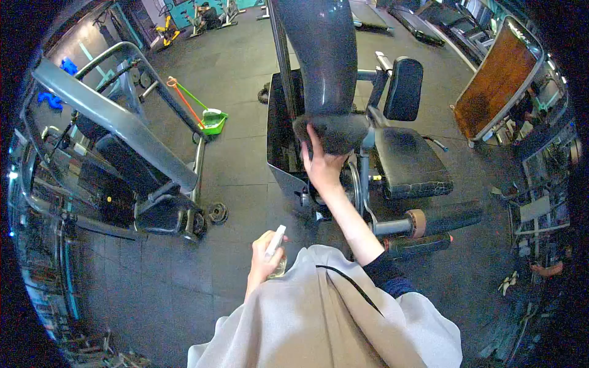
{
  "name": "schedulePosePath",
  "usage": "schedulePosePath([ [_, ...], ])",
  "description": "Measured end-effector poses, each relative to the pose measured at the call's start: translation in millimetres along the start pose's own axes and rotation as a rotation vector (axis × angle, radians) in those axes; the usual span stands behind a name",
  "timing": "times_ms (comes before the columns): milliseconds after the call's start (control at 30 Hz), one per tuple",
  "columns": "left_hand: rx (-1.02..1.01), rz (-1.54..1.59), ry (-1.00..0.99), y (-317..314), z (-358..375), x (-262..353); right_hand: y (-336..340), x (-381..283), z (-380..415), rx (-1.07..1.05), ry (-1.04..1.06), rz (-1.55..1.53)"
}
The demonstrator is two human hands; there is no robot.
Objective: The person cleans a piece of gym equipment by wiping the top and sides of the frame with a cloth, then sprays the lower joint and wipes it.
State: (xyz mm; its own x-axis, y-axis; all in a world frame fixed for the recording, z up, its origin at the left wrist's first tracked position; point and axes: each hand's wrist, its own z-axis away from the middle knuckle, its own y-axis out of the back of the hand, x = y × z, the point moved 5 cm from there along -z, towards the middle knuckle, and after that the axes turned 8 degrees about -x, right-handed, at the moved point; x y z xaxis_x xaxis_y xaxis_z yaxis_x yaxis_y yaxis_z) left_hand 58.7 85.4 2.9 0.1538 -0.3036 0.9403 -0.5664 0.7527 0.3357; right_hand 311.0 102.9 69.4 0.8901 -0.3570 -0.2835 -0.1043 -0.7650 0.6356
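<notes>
My left hand is wrapped round a clear spray bottle with a white nozzle, held low in front of my body. My right hand reaches forward with its fingers spread over a dark grey cloth. The cloth lies against the lower end of a glossy dark machine frame, and my palm presses on it. Just right of that hand are the machine's black padded seat and upright backrest.
Another grey-framed machine stands at the left. A green dustpan with a long handle is on the floor beyond it. Padded rollers stick out at the right. A brown panel leans further back. A person sits far away near exercise bikes.
</notes>
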Motion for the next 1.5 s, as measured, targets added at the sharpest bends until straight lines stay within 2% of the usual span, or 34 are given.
schedulePosePath([
  [33,0.001,-0.009,-0.02,0,0,4,-21,9,20,-0.125,-0.049,0.002],
  [200,0.017,-0.05,-0.119,2,1,15,-20,7,17,-0.053,-0.046,0.135],
  [300,0.02,0.047,0.018,6,6,17,32,-16,-28,0.157,0.037,0.101],
  [333,0.007,-0.013,-0.002,8,7,13,46,-19,-46,0.216,0.055,0.04],
  [367,0.013,-0.009,0.008,8,10,12,70,-25,-68,0.175,0.056,-0.063],
  [400,0.021,-0.004,0.017,8,12,12,90,-31,-89,0.263,0.067,-0.087],
  [433,0.031,0.002,0.02,9,12,12,116,-36,-115,0.389,0.173,-0.21],
  [500,0.036,0.075,0.064,10,15,7,158,-48,-162,0.439,0.294,-0.349],
  [533,0.036,0.112,0.087,8,17,4,169,-52,-180,0.337,0.219,-0.395],
  [567,0.043,0.113,0.077,7,18,2,180,-56,-198,0.301,0.233,-0.458],
  [633,0.051,0.112,0.057,7,18,-1,214,-79,-223,-0.382,-0.249,-0.738],
  [667,0.042,0.077,0.056,6,18,0,205,-69,-235,-0.097,-0.126,-0.64],
  [800,0.029,0.057,0.077,4,17,6,177,-55,-211,0.422,0.228,-0.575],
  [833,0.034,0.085,0.087,3,16,7,170,-55,-196,0.45,0.216,-0.533],
  [967,0.007,0.038,0.044,-1,14,0,100,-33,-110,0.477,0.137,-0.174],
  [1100,0.003,-0.014,-0.046,4,10,15,7,0,-7,0.129,0.078,0.032],
  [1167,0.02,-0.057,-0.118,5,8,14,-12,11,35,-0.03,0.08,0.073],
  [1267,0.037,-0.082,-0.178,5,8,13,-17,15,25,-0.002,0.061,0.044],
  [1333,0.02,-0.06,-0.104,6,12,15,-14,6,9,0.073,0.065,0.116],
  [1433,0.021,-0.077,-0.105,8,10,14,33,-17,-36,0.29,0.127,0.101],
  [1500,0.032,-0.08,-0.097,9,14,13,70,-28,-79,0.329,0.109,0.015],
])
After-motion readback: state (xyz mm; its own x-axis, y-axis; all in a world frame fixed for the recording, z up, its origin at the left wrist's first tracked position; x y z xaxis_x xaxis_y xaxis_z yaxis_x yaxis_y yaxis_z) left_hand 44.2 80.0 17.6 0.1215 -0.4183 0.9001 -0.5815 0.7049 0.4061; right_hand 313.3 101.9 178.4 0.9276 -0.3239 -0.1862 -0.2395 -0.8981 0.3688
